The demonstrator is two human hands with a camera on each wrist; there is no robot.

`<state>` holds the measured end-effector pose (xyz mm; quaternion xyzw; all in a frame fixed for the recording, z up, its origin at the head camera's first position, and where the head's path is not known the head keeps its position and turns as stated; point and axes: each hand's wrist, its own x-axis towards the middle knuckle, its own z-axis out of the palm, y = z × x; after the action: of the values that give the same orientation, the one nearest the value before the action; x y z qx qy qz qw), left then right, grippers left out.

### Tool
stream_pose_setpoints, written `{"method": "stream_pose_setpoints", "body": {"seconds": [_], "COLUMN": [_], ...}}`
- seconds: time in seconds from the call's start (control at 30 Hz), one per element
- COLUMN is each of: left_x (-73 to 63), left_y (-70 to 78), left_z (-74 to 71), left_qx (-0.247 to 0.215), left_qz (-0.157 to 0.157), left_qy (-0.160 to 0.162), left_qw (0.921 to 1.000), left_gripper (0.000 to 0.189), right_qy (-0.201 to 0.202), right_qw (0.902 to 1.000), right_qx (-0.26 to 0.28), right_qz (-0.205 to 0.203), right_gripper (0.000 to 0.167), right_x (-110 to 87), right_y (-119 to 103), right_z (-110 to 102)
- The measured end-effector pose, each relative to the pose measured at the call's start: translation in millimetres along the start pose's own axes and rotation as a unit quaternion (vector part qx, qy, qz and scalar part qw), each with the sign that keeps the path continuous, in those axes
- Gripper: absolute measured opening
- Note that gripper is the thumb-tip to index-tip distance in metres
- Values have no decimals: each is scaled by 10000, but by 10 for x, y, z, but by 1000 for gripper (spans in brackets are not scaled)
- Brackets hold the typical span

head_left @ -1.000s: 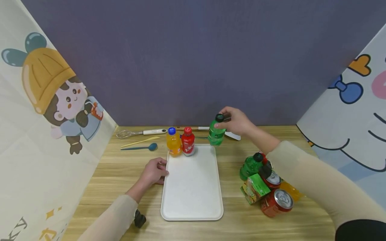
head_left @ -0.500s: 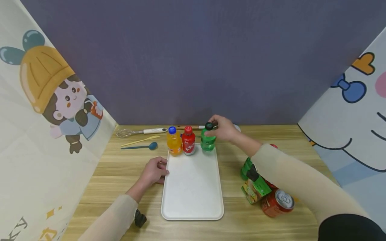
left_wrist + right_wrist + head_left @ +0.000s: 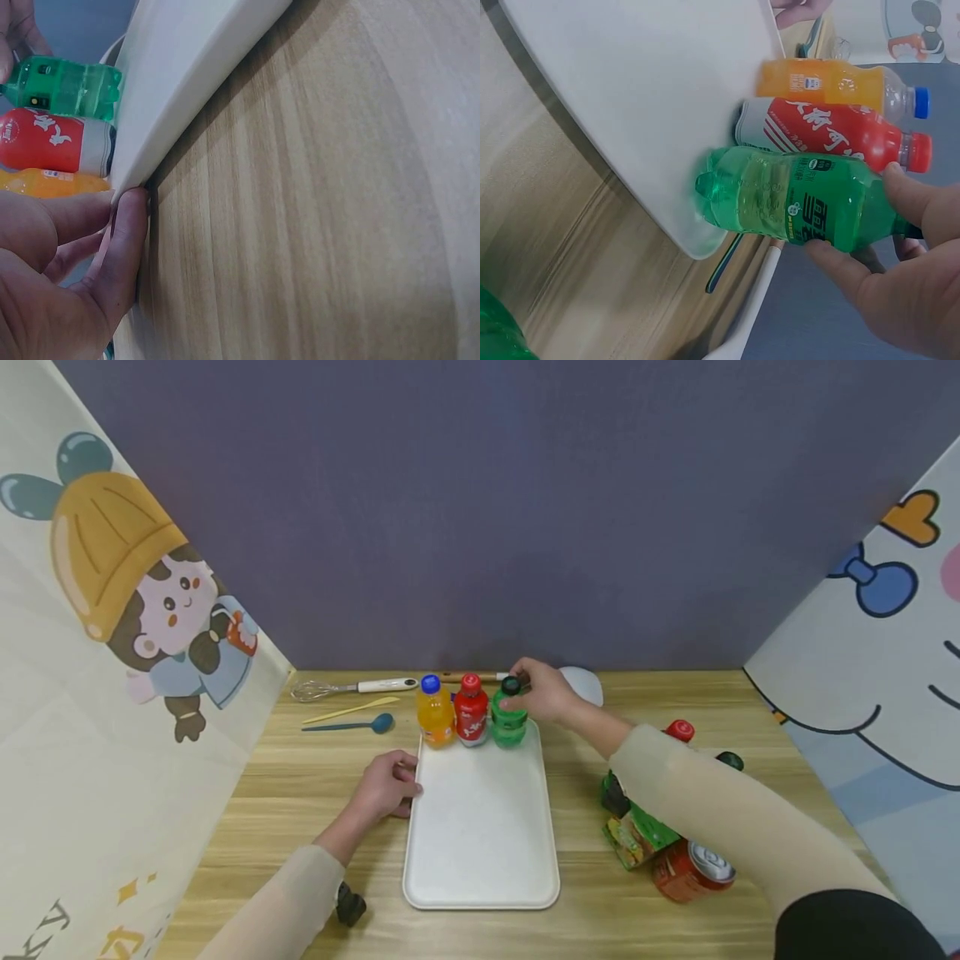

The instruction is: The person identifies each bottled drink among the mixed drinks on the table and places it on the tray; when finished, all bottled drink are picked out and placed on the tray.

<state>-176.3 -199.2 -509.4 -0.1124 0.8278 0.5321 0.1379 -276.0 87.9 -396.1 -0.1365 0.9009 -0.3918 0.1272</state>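
Observation:
My right hand (image 3: 546, 690) grips a green soda bottle (image 3: 780, 195) with a black cap by its upper part, thumb on one side and fingers on the other. The bottle stands upright at the far right end of a white tray (image 3: 480, 827). Beside it, a red-labelled bottle (image 3: 471, 712) and an orange soda bottle (image 3: 436, 714) with a blue cap stand in a row on the tray. At the tray's left edge, my left hand (image 3: 384, 785) pinches the rim between thumb and finger, as the left wrist view shows.
Right of the tray, partly behind my right sleeve, are a red can (image 3: 690, 870), a green box (image 3: 637, 835) and more bottles, one with a red cap (image 3: 680, 730). A whisk (image 3: 352, 688), a blue spoon (image 3: 352, 725) and a white spatula (image 3: 581, 683) lie towards the back wall.
My right hand has brought the green soda bottle left and down onto the tray, next to the red-labelled bottle. The left hand has stayed at the tray's edge.

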Motion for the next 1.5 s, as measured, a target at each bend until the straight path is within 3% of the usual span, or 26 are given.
{"method": "stream_pose_setpoints", "body": {"seconds": [0.43,1.0,1.3,1.5], "left_x": [-1,-5,-34,-53], "left_y": [-17,-33,-19,-13], "left_z": [9,19,14,31], "left_qx": [-14,-90,-19,-12], "left_qz": [8,41,49,75], "left_qy": [-2,1,53,51], "left_qw": [10000,10000,10000,10000], "left_gripper": [45,45,45,45], "right_qy": [78,-248,-389,-540], "right_qw": [9999,9989,9992,9981], "right_qx": [1,384,-54,-262], "right_qz": [86,97,89,-138], "right_gripper": [41,43,47,55], "right_x": [7,63,88,32], "right_y": [-3,38,23,22], "right_z": [52,2,-60,-184]}}
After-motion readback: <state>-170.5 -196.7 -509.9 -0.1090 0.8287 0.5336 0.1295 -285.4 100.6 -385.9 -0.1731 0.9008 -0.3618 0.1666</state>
